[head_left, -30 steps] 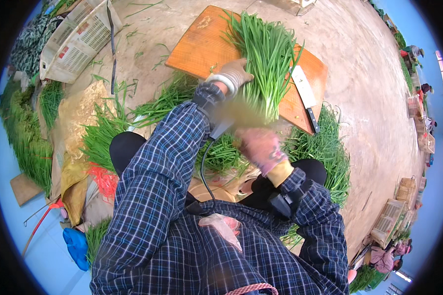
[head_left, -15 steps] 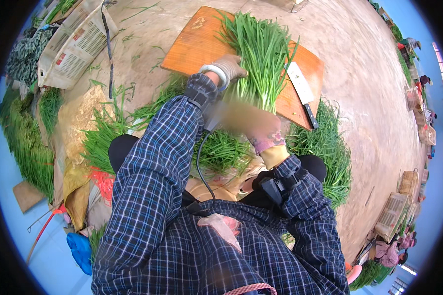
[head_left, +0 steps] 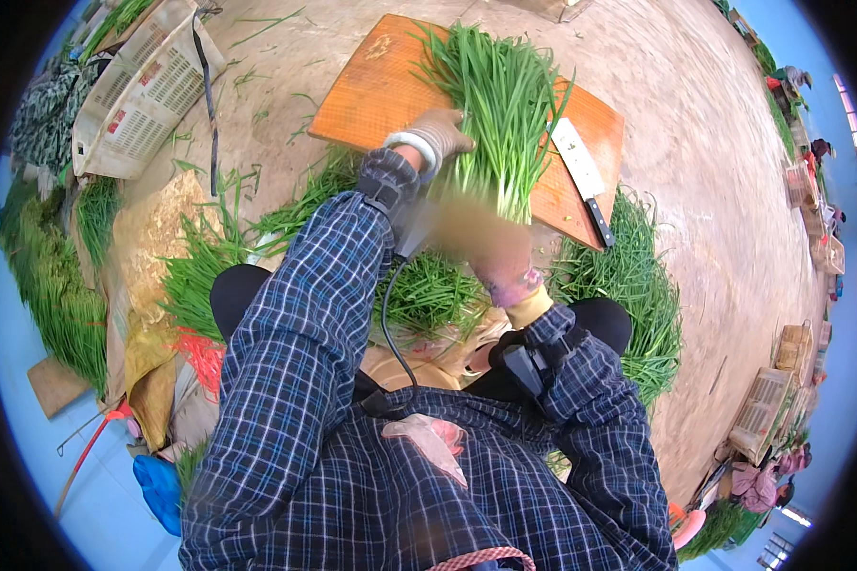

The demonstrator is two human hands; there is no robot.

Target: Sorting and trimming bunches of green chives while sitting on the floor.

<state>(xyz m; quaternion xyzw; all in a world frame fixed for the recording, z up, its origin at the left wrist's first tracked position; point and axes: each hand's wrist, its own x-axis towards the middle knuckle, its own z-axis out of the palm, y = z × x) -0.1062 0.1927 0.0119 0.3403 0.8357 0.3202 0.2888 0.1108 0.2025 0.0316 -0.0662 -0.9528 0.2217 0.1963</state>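
A thick bunch of garlic chives (head_left: pixel 505 114), green leaves pointing away and pale stems toward me, lies across the wooden board (head_left: pixel 381 86). My left hand (head_left: pixel 438 135), in a pale knit glove, grips the bunch at its left side; part of its fingers is hidden by the leaves. Close to the stem ends is my right hand (head_left: pixel 507 266), in a pinkish patterned glove with a yellow cuff. A brown blur covers its fingers, so their hold is hidden. To the right of the bunch, a cleaver-like knife (head_left: pixel 579 162) with a black handle rests on the board.
Loose chives lie in heaps on the right (head_left: pixel 628 295), between my legs (head_left: pixel 428 295) and on the left (head_left: pixel 195 285). A white plastic crate (head_left: pixel 148 95) stands at the far left, with a dark strap hanging by it. Other people work along the far right wall.
My right hand has shifted slightly down toward me, near the stem ends. My left hand stays on the bunch, almost unmoved. The knife lies where it was.
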